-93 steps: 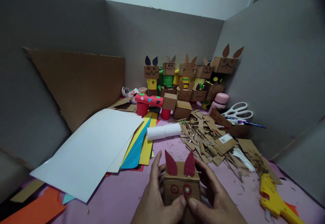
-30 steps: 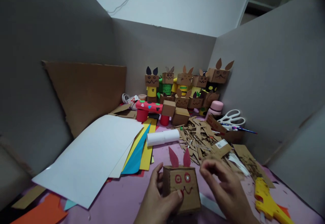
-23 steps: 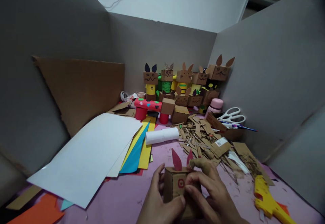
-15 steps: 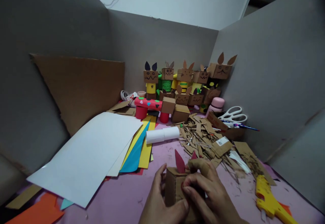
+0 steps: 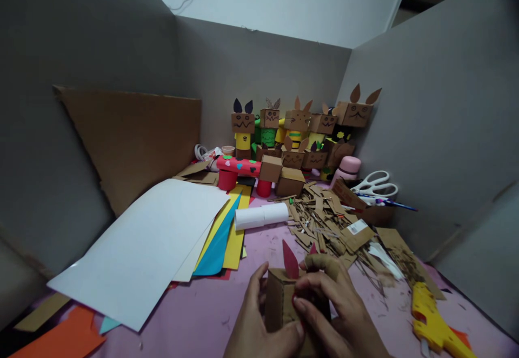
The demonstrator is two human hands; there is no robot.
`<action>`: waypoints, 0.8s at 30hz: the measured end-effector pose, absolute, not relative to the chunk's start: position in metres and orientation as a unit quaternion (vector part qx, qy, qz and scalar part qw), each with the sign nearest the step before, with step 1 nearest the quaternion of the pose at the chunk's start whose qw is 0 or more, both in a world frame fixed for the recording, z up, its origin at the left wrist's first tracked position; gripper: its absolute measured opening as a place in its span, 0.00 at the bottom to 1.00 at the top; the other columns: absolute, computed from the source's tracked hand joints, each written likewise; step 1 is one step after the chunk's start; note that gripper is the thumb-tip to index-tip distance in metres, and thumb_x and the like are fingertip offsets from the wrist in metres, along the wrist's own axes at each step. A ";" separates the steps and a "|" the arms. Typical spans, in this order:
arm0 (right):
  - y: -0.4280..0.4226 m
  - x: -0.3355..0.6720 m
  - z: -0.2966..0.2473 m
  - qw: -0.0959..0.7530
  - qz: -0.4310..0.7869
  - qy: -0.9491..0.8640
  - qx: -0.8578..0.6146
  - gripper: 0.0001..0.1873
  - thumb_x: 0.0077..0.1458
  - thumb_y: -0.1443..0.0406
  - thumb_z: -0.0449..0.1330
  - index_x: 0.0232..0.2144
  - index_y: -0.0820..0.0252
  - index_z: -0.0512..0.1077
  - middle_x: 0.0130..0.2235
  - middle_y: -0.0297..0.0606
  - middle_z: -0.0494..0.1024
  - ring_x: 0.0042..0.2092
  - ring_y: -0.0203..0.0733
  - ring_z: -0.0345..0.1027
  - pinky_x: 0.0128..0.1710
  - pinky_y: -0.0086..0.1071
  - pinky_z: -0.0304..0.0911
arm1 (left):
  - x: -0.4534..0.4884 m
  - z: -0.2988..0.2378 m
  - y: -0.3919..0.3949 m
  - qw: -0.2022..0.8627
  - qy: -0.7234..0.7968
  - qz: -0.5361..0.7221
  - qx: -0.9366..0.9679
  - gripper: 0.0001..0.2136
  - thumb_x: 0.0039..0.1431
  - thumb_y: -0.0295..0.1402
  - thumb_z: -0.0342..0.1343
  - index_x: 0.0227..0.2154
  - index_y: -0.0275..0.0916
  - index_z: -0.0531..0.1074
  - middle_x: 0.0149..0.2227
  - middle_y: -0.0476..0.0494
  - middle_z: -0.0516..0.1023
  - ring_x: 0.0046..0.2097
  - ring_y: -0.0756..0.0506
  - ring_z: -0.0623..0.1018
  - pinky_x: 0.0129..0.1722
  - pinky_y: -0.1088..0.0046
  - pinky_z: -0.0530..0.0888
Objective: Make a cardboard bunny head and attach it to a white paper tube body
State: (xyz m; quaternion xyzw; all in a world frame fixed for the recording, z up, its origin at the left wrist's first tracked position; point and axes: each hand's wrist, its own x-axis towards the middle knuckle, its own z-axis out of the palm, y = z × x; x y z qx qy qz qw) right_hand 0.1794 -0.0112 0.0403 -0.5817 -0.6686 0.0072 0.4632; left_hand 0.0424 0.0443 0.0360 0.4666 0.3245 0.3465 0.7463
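Right hand point(image 5: 340, 309) comes across from beside the eared box to its front

Cardboard box point(image 5: 275, 301) first: it sits upright between both hands, low over the worktop point(image 5: 194, 315), turned so its left side and a strip of its front show. It looks nearly cubic, with no clear long axis; the pointed red ears point(image 5: 291, 259) rise from its top. Whether its base touches the worktop is hidden.

The left hand point(image 5: 259, 325) has a firm hold on the box, fingers wrapped round its left side and thumb across its lower front. The right hand lies against its front and right side, and is nearer to the front face. That grip has thumb and forefinger drawn close together there; a speck of red shows at the fingertips, and I cannot tell whether anything is held between them.

Left of the box, a stretch of worktop reaches to the white sheet point(image 5: 141, 250), so that side seems roomier. Just beyond the box lies a white tube point(image 5: 261, 216); behind and to its right, cardboard scraps point(image 5: 324, 223); well to its right, a yellow glue gun point(image 5: 432, 320).
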 end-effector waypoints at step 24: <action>-0.016 0.195 0.043 0.409 0.006 -0.709 -0.574 0.10 0.57 0.69 0.57 0.39 0.48 0.70 0.46 0.37 0.69 0.50 0.44 0.65 0.46 0.34 0.66 | 0.040 0.036 0.047 0.732 0.319 0.346 0.493 0.42 0.39 0.28 0.60 0.58 0.30 0.45 0.51 0.25 0.70 0.50 0.35 0.74 0.49 0.62 0.69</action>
